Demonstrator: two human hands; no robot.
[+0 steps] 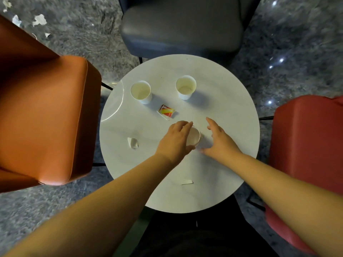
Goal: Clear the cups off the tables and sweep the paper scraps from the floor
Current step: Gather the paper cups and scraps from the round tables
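Three white paper cups stand on the round white table (pixel 232 127). My left hand (pixel 176 140) curls round the nearest cup (pixel 194 137) at the table's middle, fingers over its far rim. Just to the right of that cup my right hand (pixel 220 140) hovers with fingers spread, holding nothing. Two more cups stand farther back: one at the back left (pixel 140 90) and one at the back right (pixel 185 86). Paper scraps (pixel 39 19) lie on the grey floor at the top left.
On the table lie a red and yellow wrapper (pixel 166 111), a crumpled white scrap (pixel 132 143) and a paper strip (pixel 187 182). An orange chair (pixel 42 117) stands left, a dark grey chair (pixel 181 25) behind, a red chair (pixel 304 145) right.
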